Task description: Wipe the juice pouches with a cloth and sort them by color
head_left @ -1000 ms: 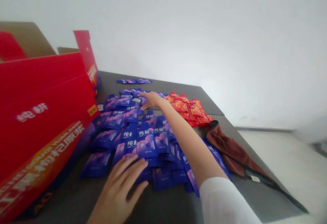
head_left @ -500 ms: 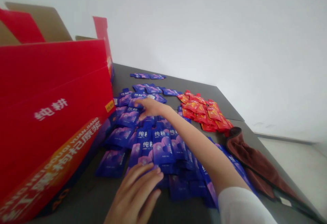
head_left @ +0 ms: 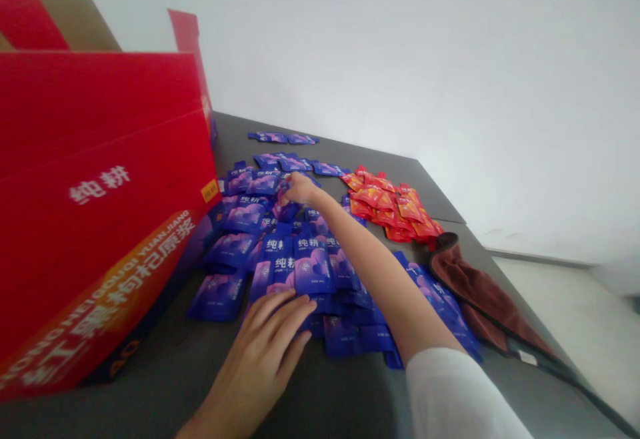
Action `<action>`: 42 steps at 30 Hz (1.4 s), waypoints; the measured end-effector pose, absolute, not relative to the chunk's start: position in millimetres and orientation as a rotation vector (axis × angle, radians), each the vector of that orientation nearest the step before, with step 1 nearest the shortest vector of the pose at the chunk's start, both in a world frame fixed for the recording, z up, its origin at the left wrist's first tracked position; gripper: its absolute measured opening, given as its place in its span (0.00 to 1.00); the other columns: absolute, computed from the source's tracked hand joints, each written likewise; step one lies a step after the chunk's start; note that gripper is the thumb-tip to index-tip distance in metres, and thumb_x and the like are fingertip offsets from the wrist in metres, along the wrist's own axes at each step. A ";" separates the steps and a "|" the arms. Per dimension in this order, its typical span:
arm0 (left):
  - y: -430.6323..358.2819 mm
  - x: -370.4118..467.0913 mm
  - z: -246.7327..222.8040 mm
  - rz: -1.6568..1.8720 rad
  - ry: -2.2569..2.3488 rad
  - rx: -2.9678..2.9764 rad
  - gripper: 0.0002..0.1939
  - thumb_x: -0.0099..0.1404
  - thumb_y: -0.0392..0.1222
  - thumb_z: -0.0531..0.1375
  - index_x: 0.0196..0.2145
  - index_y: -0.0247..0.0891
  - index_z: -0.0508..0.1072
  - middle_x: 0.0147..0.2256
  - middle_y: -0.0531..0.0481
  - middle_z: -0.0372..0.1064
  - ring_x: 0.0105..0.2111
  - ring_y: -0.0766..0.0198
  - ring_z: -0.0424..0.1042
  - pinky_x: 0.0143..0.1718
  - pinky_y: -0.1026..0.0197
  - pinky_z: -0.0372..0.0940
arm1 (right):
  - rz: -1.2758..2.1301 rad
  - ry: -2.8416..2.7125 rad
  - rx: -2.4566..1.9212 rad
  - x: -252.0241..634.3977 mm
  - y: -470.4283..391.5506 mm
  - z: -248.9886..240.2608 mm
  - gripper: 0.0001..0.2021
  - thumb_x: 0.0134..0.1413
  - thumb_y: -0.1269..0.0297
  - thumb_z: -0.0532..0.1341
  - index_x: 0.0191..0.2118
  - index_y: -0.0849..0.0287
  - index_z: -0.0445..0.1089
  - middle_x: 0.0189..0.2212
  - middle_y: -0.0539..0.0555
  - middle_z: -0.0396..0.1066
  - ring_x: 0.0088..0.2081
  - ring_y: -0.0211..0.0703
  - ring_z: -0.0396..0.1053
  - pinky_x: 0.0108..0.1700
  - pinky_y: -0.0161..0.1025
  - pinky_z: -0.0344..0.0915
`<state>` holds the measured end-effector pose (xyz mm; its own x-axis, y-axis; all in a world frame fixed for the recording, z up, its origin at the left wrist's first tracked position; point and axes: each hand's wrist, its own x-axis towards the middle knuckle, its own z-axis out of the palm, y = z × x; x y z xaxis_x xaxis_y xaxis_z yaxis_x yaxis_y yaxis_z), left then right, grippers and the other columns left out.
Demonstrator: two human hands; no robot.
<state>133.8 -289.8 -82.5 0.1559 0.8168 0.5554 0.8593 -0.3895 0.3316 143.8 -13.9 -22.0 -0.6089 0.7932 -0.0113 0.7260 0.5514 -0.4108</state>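
Note:
At the far side of the pile my right hand [head_left: 301, 189] is closed on a blue-purple pouch [head_left: 284, 208], its fingers around the top edge. The pouch is tilted up among its neighbours. My left hand [head_left: 267, 335] lies at the near edge of the pile, fingers stretched out, holding nothing; its fingertips are over or against the lower end of a flat pouch [head_left: 313, 265]. Many similar blue-purple pouches with white lettering overlap on the dark grey table [head_left: 350, 395]. My right forearm hides part of the pile.
A large red carton [head_left: 110, 125] with raised flaps stands close on the left. To the right are a heap of red-orange pouches [head_left: 395, 205] and a brown cloth [head_left: 480, 292] with dark edging. A white wall [head_left: 400, 59] rises behind the table.
My right hand, open over the pouches before, has closed on one and tilted it up. My left hand stays by the near edge. The whole view has shifted slightly.

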 end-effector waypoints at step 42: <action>-285.8 142.4 -67.1 -1.431 -1.497 -2.182 0.17 0.63 0.30 0.55 0.49 0.41 0.68 0.45 0.49 0.72 0.49 0.61 0.68 0.52 0.57 0.64 | 0.183 -2.734 -1.048 169.7 -17.8 17.9 0.17 0.47 0.73 0.66 0.46 0.58 0.70 0.41 0.51 0.72 0.42 0.39 0.70 0.43 0.34 0.65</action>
